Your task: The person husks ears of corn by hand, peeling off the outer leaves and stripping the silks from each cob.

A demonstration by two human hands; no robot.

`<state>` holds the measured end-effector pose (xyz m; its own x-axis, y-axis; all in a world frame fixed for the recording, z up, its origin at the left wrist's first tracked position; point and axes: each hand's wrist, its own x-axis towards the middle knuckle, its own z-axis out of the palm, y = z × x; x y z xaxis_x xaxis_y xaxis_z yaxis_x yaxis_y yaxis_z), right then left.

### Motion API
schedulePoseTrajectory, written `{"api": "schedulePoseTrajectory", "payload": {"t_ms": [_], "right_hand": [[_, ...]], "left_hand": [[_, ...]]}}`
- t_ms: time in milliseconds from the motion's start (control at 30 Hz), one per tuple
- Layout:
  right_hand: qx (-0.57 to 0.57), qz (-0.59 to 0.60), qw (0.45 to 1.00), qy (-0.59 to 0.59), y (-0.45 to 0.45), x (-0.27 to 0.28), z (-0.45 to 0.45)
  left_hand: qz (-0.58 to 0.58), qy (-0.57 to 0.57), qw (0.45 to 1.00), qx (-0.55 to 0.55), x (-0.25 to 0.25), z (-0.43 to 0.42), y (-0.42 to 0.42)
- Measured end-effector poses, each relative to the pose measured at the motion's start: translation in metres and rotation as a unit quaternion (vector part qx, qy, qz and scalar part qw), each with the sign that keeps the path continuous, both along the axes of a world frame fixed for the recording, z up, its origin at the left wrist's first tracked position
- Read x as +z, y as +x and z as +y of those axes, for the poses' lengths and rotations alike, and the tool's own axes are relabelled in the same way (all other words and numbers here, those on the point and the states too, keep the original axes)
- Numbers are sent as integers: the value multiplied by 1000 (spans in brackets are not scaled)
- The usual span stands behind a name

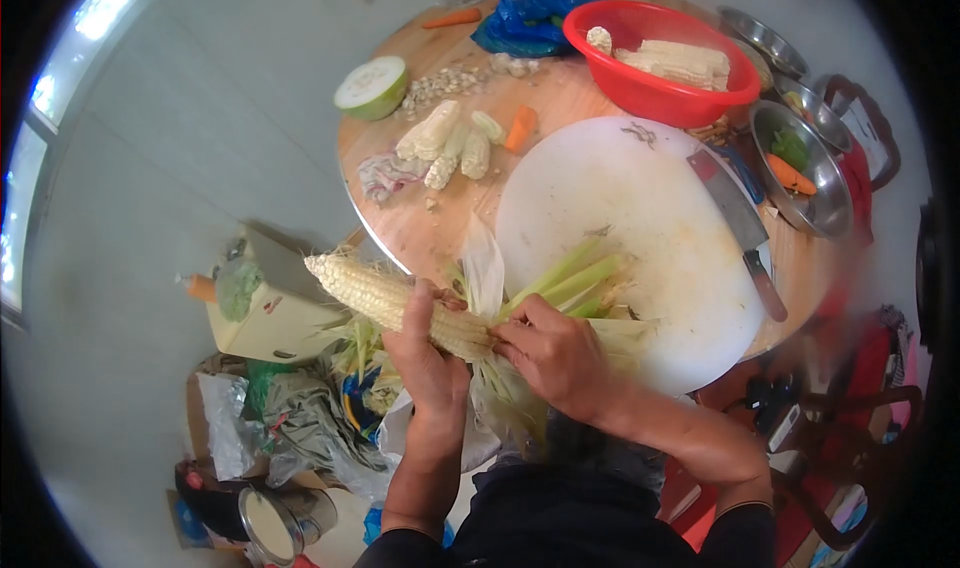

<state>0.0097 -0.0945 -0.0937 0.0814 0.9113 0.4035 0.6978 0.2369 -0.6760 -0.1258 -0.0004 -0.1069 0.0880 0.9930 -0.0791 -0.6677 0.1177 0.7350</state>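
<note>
A pale ear of corn (365, 290) is in my left hand (432, 353), which wraps round its middle with the tip pointing up and left. Fine silk clings to the kernels. At the ear's base, my right hand (555, 358) pinches the green husk (575, 278), its fingers closed. The peeled-back leaves fan out over the near edge of a round white cutting board (670, 228), while others hang below my hands. On the board's right side lies a cleaver (735, 208), its handle toward me.
Peeled corn (690, 63) fills part of a red basin (660, 108). Small corn pieces (450, 143), a cut melon (370, 86) and a blue bag (530, 16) sit on the round wooden table. Metal bowls (825, 193) line the right edge; a bin (265, 303) stands left.
</note>
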Motion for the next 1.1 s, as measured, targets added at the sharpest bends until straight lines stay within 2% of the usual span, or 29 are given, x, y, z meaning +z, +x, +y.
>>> {"api": "schedulePoseTrajectory", "payload": {"t_ms": [200,333,400,533,733,833,900,933,1000,1033,1100], "right_hand": [[49,-24,998,-5,8,3,4],[40,-42,998,-13,5,5,-7],[37,-7,999,12,6,2,-9],[40,-10,999,8,9,0,-12],[24,15,1000,-8,14,0,1],[46,52,998,-1,20,2,2],[56,138,989,-24,24,-6,4],[55,138,989,-24,26,-6,4],[42,256,946,-196,30,-4,2],[42,257,946,-195,30,-6,2],[50,331,920,-203,30,-10,0]], "left_hand": [[74,54,996,-1,14,-7,4],[41,31,999,-3,16,-8,6],[14,20,1000,4,18,-9,9],[14,19,1000,0,13,-11,10],[90,101,991,12,23,-18,12],[84,107,990,26,28,-21,14],[63,94,993,15,28,-23,13],[63,94,993,14,27,-24,13],[67,122,990,3,26,-25,13],[68,123,990,3,24,-23,13],[60,118,991,8,21,-20,9]]}}
